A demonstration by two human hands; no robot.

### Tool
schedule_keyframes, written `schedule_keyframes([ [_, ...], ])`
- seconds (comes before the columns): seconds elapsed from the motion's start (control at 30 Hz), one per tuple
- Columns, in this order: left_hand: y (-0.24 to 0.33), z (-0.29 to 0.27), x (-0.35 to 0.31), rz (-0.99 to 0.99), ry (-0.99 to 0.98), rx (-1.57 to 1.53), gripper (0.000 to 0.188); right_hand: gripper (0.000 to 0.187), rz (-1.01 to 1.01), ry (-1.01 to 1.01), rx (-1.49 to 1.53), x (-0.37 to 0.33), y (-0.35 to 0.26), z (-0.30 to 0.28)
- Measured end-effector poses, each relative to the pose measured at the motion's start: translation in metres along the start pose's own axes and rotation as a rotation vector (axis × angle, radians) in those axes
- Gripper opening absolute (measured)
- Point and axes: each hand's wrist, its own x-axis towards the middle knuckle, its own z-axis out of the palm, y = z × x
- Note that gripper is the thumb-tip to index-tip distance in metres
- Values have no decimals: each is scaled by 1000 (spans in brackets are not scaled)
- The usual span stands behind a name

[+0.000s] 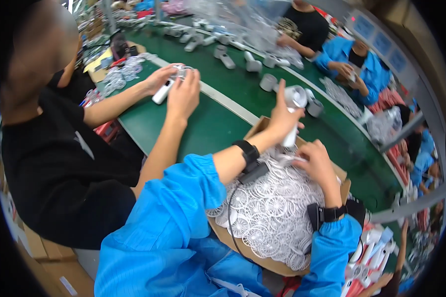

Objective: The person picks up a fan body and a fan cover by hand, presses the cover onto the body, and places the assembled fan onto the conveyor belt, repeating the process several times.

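My left hand (285, 119) is closed around a white handheld fan body (296, 97), its round open head upward and its handle pointing down over the box. My right hand (318, 161) is just right of that handle, at the far end of the heap. Its fingers are bent and pinched together at the white round fan grilles (267, 208); blur hides what is between the fingertips. The grilles fill an open cardboard box (275, 267) in front of me.
A green conveyor belt (223, 79) runs past the box, carrying several fan bodies (253, 62). At my left, a co-worker in black (69, 173) holds a white fan part (162, 91). Another in blue (366, 69) sits across the belt. White parts (374, 257) lie at lower right.
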Motion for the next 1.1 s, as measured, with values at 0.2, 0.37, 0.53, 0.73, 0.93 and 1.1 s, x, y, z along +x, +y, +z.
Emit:
schedule_keyframes([
  [0.2,-4,-3,7,-35,-57,-56,89,12,159,45,389,1,19,3],
  [0.37,15,2,-3,-122,-204,-112,94,15,450,378,1314,4,23,4],
  [0.53,9,21,-15,258,-362,-12,100,17,368,599,1582,4,29,4],
  [0.73,8,26,-22,429,-232,24,99,25,332,782,1022,5,17,0],
  [0.93,4,25,-17,507,-139,40,93,45,55,951,-97,4,-1,-1],
  [1.1,0,31,-22,559,-150,52,92,45,26,958,-1,7,-1,2],
])
